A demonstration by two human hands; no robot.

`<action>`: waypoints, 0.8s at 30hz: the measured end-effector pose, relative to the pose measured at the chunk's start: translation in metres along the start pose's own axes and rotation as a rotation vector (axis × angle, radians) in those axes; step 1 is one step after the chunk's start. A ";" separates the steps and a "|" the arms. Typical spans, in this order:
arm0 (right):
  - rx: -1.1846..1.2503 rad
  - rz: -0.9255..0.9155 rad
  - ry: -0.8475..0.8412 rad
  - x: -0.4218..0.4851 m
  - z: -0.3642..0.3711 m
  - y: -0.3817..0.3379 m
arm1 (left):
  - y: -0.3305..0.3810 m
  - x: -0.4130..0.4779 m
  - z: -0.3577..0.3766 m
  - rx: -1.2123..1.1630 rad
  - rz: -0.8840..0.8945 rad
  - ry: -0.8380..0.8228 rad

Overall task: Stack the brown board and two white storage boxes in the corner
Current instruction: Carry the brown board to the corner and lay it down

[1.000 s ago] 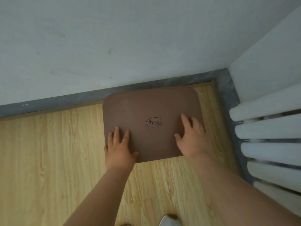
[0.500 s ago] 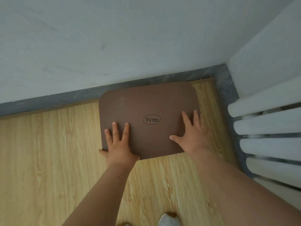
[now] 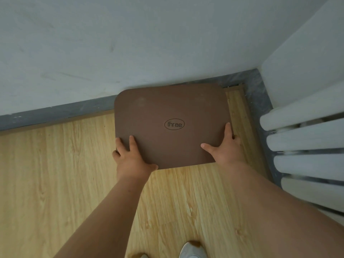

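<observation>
The brown board [image 3: 167,107], a rounded rectangle with "three" printed in an oval, lies in the corner. Its far edge overlaps the grey skirting. My left hand [image 3: 130,159] holds the near left corner, with fingers on top and along the left edge. My right hand [image 3: 227,149] holds the near right corner, thumb on top and fingers around the right edge. No white storage box is in view.
A white radiator [image 3: 307,146] runs along the right wall close to the board. Grey skirting [image 3: 55,114] lines both walls. The wooden floor [image 3: 55,174] stretches to the left. A white shoe [image 3: 191,250] shows at the bottom edge.
Both hands slid back from lying flat on the board's top to its near corners and now grip its edges. The board sits further over the skirting.
</observation>
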State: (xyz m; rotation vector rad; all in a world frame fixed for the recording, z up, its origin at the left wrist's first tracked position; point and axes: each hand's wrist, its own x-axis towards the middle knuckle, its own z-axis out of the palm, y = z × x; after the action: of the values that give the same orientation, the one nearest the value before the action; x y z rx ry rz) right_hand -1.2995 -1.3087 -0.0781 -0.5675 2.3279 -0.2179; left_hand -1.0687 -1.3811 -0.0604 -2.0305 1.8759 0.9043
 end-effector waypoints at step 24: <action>-0.150 -0.157 -0.109 -0.044 -0.040 -0.023 | 0.015 -0.036 -0.026 0.109 0.094 -0.073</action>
State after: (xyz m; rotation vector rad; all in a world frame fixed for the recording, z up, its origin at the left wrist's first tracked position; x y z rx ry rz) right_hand -1.2913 -1.3091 -0.0151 -0.8170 2.2073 -0.0831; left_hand -1.0756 -1.3685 -0.0153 -1.8360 1.9501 0.8665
